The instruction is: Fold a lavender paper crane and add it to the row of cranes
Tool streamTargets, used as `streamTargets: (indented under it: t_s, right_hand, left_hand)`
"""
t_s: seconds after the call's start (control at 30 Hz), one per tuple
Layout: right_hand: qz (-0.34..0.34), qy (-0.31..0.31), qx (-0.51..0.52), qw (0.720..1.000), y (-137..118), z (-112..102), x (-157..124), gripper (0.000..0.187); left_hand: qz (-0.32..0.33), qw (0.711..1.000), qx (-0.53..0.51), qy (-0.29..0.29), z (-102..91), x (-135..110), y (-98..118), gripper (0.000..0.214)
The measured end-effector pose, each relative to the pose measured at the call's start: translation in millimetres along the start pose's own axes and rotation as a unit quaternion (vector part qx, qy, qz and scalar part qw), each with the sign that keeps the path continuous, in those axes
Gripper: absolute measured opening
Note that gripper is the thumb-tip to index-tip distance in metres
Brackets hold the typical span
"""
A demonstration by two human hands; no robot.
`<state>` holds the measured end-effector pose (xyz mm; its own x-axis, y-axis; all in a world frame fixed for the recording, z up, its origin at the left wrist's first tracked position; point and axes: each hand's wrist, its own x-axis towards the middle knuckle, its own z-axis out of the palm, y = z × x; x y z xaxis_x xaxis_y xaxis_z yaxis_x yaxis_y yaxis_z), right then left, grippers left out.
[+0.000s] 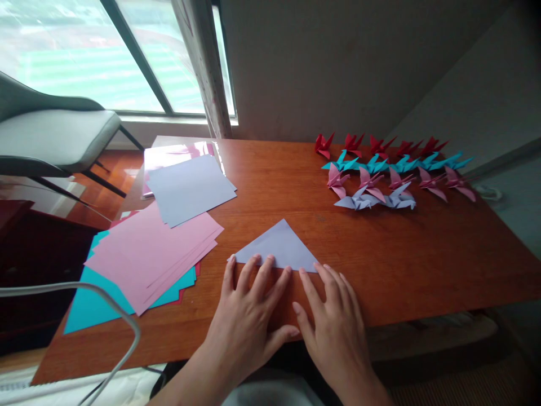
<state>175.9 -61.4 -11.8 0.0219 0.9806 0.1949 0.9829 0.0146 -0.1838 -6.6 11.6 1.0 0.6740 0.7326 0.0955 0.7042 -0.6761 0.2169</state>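
A pale lavender sheet of origami paper [279, 242], folded into a triangle, lies flat on the wooden table with its point facing away from me. Along its near folded edge rest the spread fingertips of my left hand [249, 304], from the left corner to past the middle. My right hand [333, 316] touches the same edge near the right corner, fingers stretched out and thumb apart. Neither hand grips anything; both press from above. The triangle's upper part is uncovered.
Rows of folded paper cranes stand at the back right: red [380, 146], turquoise [376, 164], pink [369, 181] and lavender [359, 200]. To the left lie lavender sheets [192, 189], pink sheets [156, 254] and turquoise sheets [97, 304]. A grey cable [122, 310] crosses the lower left.
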Motion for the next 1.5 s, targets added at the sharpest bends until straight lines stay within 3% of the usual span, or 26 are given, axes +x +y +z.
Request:
streamTargets:
  t_s: [0.23, 0.47, 0.6, 0.7, 0.83, 1.0, 1.1, 1.33, 1.5]
  right_hand:
    - [-0.002, 0.014, -0.004, 1.0, -1, 3, 1, 0.051]
    - [-0.006, 0.023, -0.006, 1.0, -1, 5, 2, 0.05]
    - [-0.001, 0.024, -0.002, 1.0, -3, 3, 4, 0.049]
    - [0.003, 0.026, 0.002, 1.0, -6, 1, 7, 0.046]
    - [-0.007, 0.019, 0.025, 0.999, -18, -1, 13, 0.046]
    - [-0.1, -0.029, 0.072, 0.992, -31, 2, 23, 0.056]
    - [-0.09, -0.048, 0.073, 0.992, -24, 6, 21, 0.057]
    - [-0.016, -0.018, 0.07, 0.997, 13, 3, -3, 0.06]
    - [0.028, 0.055, 0.063, 0.996, 30, 1, 18, 0.049]
  left_hand:
    - [0.02, 0.999, 0.023, 0.018, -3.4, -6, -9, 0.07]
    - [-0.058, 0.991, 0.106, 0.049, -8.8, -30, -36, 0.077]
    - [-0.063, 0.989, 0.111, 0.068, -5.6, -35, -32, 0.087]
    - [-0.042, 0.991, 0.1, 0.079, -3.4, -28, -22, 0.086]
    - [0.041, 0.995, 0.079, 0.037, -2.1, -17, -16, 0.074]
    - [0.057, 0.996, 0.065, 0.033, -0.5, -15, -20, 0.068]
    - [0.056, 0.996, 0.065, 0.03, -0.2, -16, -22, 0.07]
    - [0.043, 0.997, 0.059, 0.007, -0.5, -16, -21, 0.073]
    - [0.037, 0.998, 0.053, -0.008, -0.8, -15, -21, 0.07]
